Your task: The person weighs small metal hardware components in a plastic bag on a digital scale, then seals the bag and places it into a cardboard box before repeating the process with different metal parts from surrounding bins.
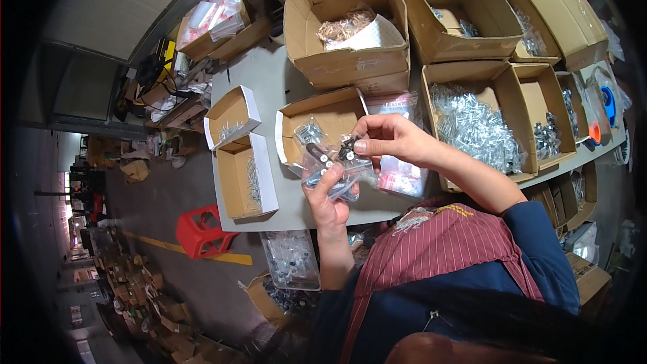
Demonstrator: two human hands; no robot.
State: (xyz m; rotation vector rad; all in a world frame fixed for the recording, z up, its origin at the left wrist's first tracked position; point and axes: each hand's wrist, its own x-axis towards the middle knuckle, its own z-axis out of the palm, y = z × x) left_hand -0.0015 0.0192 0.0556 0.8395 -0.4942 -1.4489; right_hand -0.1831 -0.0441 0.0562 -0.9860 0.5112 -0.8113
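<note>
**Striped apron (438, 249) close to lens; clear bag (352, 174) between the hands**

Apron: maroon, pale pinstripes, over dark blue clothing. Beyond it, the clear bag is held up over the near part of the grey table (303, 217), just in front of a shallow carton tray (323, 104) and beside flat packed bags (403, 178).

Left hand (326, 201): closed round the bag from below, thumb pressed on its front. Right hand (397, 140): thumb and forefinger pinched together on small dark parts (348, 144) at the bag's upper right. Cannot tell whether these sit inside the film or above it. White discs (324, 158) show near the left thumb.

Handling (judged): light overall; film soft, limp, rather slippery. Contents look hard and likely to shift, so weight should gather low; sharp corners might nick the film. Best hold: cup the loaded bottom, pinch the upper rim. Small parts probably sturdy, but easily dropped; fingertip grip suits them.

Markings: apron carries a pale and yellow emblem; packed bags show reddish-pink patches. No lettering legible on the held bag.
</note>
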